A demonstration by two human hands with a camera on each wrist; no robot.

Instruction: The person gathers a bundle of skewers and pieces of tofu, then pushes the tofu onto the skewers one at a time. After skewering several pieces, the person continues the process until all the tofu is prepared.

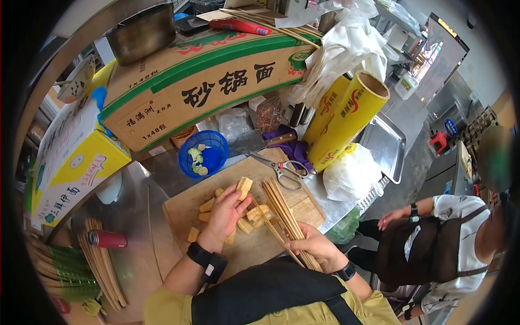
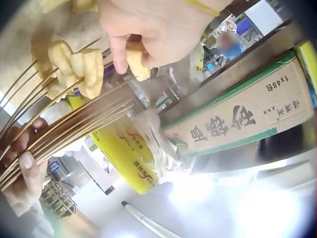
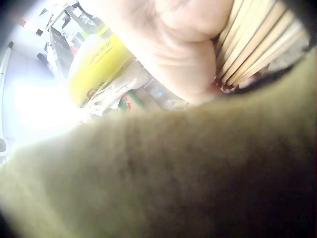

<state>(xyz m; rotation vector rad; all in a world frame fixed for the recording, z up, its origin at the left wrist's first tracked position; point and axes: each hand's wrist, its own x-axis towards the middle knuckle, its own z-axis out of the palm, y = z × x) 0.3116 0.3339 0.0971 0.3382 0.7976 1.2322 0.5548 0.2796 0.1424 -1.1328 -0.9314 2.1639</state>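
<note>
Seen from above, a person works at a wooden cutting board [image 1: 303,203] on a metal counter. The left hand [image 1: 223,213] pinches a chunky yellow piece [image 1: 245,187] between thumb and fingers, raised over the board. The right hand [image 1: 317,248] is closed around a bundle of thin wooden sticks [image 1: 281,206], which fan out beyond its grip towards the far side of the board. Between the hands, a few more yellow pieces [image 1: 260,215] appear threaded on sticks from the right hand, as the left wrist view shows more closely; others lie loose on the board around the left hand. Near the board's far edge rest scissors [image 1: 281,172] with grey handles, and beyond them a purple cloth [image 1: 297,149]. A blue basket [image 1: 219,157] holding pale green vegetable pieces stands just past the board. Behind is a long cardboard box [image 1: 216,92]; yellow rolls [image 1: 346,124] stand to its right. At the right, another person [image 1: 417,249] wears a brown apron
</note>
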